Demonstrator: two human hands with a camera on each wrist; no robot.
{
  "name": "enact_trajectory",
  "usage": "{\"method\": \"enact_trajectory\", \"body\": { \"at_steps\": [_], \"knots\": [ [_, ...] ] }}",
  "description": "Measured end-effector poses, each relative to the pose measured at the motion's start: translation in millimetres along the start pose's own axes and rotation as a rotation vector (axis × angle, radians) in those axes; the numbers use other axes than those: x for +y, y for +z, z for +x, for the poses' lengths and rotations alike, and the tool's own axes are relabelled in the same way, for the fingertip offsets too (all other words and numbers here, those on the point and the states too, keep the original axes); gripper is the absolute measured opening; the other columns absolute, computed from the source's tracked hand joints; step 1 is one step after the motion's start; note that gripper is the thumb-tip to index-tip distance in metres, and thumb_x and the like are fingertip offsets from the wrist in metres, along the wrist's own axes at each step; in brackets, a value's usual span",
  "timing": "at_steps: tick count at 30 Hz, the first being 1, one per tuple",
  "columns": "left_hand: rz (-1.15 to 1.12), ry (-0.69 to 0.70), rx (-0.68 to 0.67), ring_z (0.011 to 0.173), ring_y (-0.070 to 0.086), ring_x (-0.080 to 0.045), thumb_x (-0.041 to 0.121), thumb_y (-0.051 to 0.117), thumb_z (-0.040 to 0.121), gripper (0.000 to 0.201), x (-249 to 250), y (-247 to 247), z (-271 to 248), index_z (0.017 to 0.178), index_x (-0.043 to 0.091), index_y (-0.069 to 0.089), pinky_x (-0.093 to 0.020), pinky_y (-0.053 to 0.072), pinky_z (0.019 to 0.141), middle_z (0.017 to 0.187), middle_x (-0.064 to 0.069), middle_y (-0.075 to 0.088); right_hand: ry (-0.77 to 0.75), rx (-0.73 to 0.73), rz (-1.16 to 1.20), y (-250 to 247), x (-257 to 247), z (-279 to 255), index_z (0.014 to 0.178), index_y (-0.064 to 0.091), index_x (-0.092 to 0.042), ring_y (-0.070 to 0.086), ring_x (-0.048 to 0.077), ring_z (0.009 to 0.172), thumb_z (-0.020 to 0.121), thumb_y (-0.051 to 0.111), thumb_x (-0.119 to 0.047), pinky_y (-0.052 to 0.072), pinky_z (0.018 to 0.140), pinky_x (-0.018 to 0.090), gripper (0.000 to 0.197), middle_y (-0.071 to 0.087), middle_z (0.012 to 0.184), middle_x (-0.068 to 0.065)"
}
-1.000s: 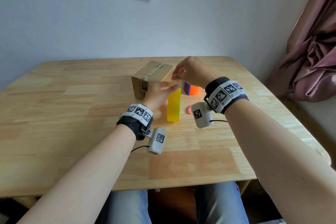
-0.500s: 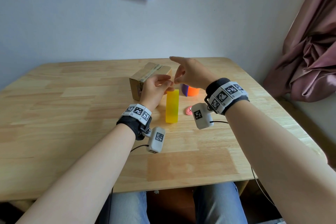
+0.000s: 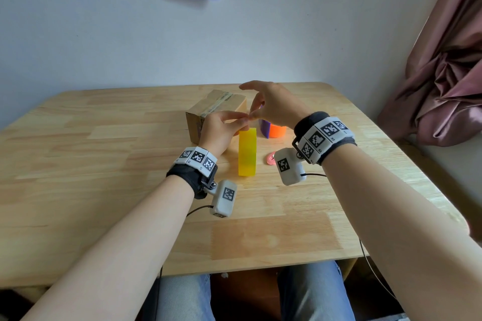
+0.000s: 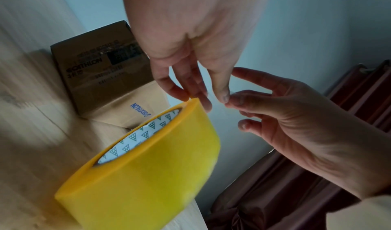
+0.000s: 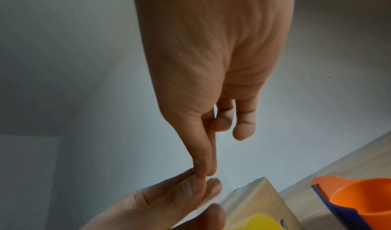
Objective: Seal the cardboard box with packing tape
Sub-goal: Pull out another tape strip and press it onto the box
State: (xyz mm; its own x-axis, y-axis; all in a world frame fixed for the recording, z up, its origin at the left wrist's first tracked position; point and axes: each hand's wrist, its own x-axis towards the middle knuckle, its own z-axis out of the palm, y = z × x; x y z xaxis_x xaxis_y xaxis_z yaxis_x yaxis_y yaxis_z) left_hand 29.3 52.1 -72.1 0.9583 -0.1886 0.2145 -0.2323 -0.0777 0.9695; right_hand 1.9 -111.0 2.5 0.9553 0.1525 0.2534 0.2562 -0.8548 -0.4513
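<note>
A small cardboard box [image 3: 216, 109] with a tape strip along its top sits mid-table; its printed side [image 4: 101, 69] shows in the left wrist view. In front of it a yellow tape roll [image 3: 247, 153] stands on edge. Just above the roll my left hand [image 3: 221, 129] and right hand [image 3: 273, 108] meet fingertip to fingertip. My right thumb and forefinger [image 5: 204, 168] are pinched together against the left fingertips [image 5: 196, 186]. A faint clear tape end [image 4: 231, 93] seems held between them. Two left fingers [image 4: 186, 94] touch the roll's top rim [image 4: 193, 100].
An orange and purple plastic cup-like object [image 3: 273, 130] stands right of the roll, seen close in the right wrist view [image 5: 359, 198]. A small pink item [image 3: 271, 158] lies near it. The wooden table [image 3: 104, 164] ends at a wall; a curtain [image 3: 448, 73] hangs right.
My left hand rose from lying flat over the roll's top and curled its fingers. My right hand lifted off the roll side, and its fingertips now meet the left's above the roll.
</note>
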Motion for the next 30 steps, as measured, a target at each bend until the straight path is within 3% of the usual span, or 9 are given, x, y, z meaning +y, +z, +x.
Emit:
{"method": "enact_trajectory", "body": {
  "at_steps": [5, 8, 10, 13, 15, 17, 20, 23, 30],
  "knots": [
    [0.046, -0.015, -0.013, 0.085, 0.078, -0.012, 0.022, 0.077, 0.09, 0.002, 5, 0, 2, 0.09, 0.024, 0.078, -0.024, 0.058, 0.073, 0.088, -0.005, 0.081, 0.017, 0.069, 0.028, 4, 5, -1, 0.141, 0.055, -0.023, 0.068, 0.008, 0.084, 0.082, 0.084, -0.016, 0.039, 0.064, 0.008, 0.066, 0.074, 0.091, -0.008],
    [0.05, -0.032, -0.008, 0.089, 0.077, -0.014, 0.026, 0.077, 0.089, 0.004, 3, 1, 5, 0.091, 0.024, 0.079, -0.03, 0.055, 0.086, 0.084, -0.004, 0.081, 0.046, 0.128, 0.029, 8, 11, -2, 0.133, 0.06, -0.021, 0.066, 0.01, 0.095, 0.079, 0.086, -0.018, 0.047, 0.076, 0.018, 0.061, 0.074, 0.11, -0.003],
    [0.042, -0.056, 0.007, 0.086, 0.078, -0.012, 0.027, 0.077, 0.088, 0.012, 1, 1, 5, 0.096, 0.019, 0.08, -0.03, 0.053, 0.087, 0.085, -0.002, 0.081, 0.08, 0.167, 0.076, 10, 16, -3, 0.118, 0.064, -0.02, 0.066, 0.012, 0.1, 0.076, 0.088, -0.021, 0.051, 0.084, 0.024, 0.048, 0.071, 0.113, -0.001],
    [0.004, -0.094, 0.039, 0.084, 0.078, -0.007, 0.026, 0.077, 0.088, 0.017, 0, 1, 6, 0.101, 0.015, 0.08, -0.024, 0.05, 0.075, 0.091, 0.001, 0.081, 0.107, 0.156, 0.092, 11, 21, -7, 0.094, 0.065, -0.023, 0.065, 0.008, 0.089, 0.079, 0.086, -0.026, 0.044, 0.069, 0.011, 0.025, 0.071, 0.098, -0.006],
    [0.003, -0.106, 0.046, 0.082, 0.077, -0.005, 0.024, 0.076, 0.089, 0.016, 2, 1, 6, 0.101, 0.015, 0.08, -0.018, 0.047, 0.066, 0.094, 0.003, 0.081, 0.106, 0.135, 0.085, 13, 22, -10, 0.087, 0.071, -0.024, 0.062, -0.001, 0.078, 0.082, 0.083, -0.027, 0.038, 0.059, 0.005, 0.014, 0.072, 0.09, -0.009],
    [0.004, -0.107, 0.042, 0.081, 0.077, -0.005, 0.023, 0.076, 0.089, 0.013, 2, 2, 6, 0.1, 0.016, 0.08, -0.014, 0.047, 0.061, 0.093, 0.003, 0.08, 0.101, 0.122, 0.092, 16, 23, -11, 0.088, 0.079, -0.02, 0.06, -0.006, 0.072, 0.083, 0.082, -0.028, 0.039, 0.056, 0.004, 0.009, 0.069, 0.084, -0.013],
    [0.007, -0.096, 0.026, 0.081, 0.077, -0.004, 0.022, 0.076, 0.089, 0.012, 3, 4, 5, 0.099, 0.016, 0.08, -0.011, 0.048, 0.056, 0.092, 0.0, 0.081, 0.098, 0.125, 0.099, 20, 26, -11, 0.093, 0.084, -0.017, 0.059, -0.005, 0.07, 0.084, 0.081, -0.026, 0.041, 0.055, 0.005, 0.013, 0.065, 0.08, -0.016],
    [0.007, -0.1, 0.026, 0.078, 0.077, -0.005, 0.022, 0.076, 0.089, 0.01, 4, 4, 5, 0.097, 0.018, 0.08, -0.011, 0.045, 0.052, 0.092, 0.001, 0.081, 0.082, 0.129, 0.109, 22, 26, -10, 0.096, 0.083, -0.017, 0.055, -0.008, 0.066, 0.085, 0.081, -0.024, 0.037, 0.053, -0.002, 0.013, 0.059, 0.075, -0.024],
    [0.013, -0.105, -0.019, 0.092, 0.076, -0.007, 0.028, 0.074, 0.091, 0.006, 5, 3, 5, 0.093, 0.027, 0.079, -0.022, 0.049, 0.065, 0.093, 0.003, 0.081, 0.057, 0.102, 0.104, 26, 23, -9, 0.101, 0.083, -0.019, 0.058, -0.007, 0.066, 0.087, 0.079, -0.029, 0.04, 0.054, 0.003, 0.018, 0.069, 0.087, -0.014]
  ]
}}
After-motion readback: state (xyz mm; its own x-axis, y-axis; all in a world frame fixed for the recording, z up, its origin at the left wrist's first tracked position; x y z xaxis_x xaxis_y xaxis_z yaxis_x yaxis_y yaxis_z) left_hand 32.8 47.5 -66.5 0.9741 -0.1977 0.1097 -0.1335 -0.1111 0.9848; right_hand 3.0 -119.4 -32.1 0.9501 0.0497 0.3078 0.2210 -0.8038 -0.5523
